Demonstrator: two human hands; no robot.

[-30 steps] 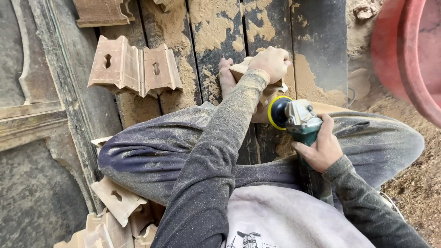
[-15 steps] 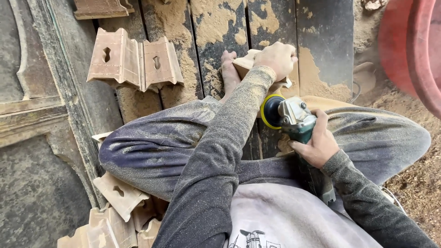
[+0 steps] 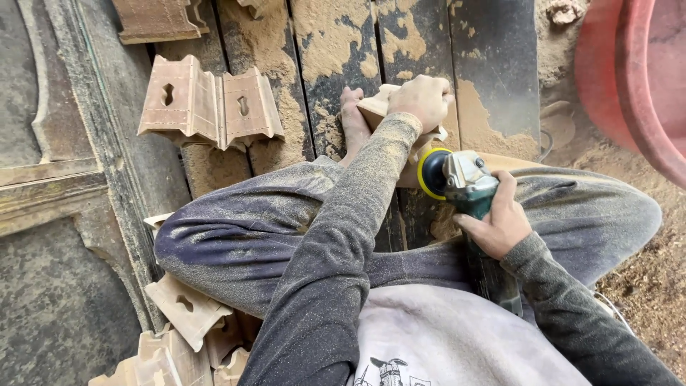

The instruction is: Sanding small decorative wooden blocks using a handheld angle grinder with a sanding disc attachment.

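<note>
Left hand (image 3: 423, 99) has its fingers clamped round a pale carved wooden block (image 3: 377, 109) just above the person's knee, while the right hand (image 3: 500, 223) grips a green angle grinder (image 3: 464, 182), its yellow-rimmed sanding disc (image 3: 431, 172) touching the block's underside.

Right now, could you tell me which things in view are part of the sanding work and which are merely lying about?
In use:
- left hand gripping the wooden piece
- right hand holding the angle grinder, its disc against that piece

Lying about:
- pair of carved wooden blocks on the planks
- more carved blocks by the left knee
- red tub at right
</note>
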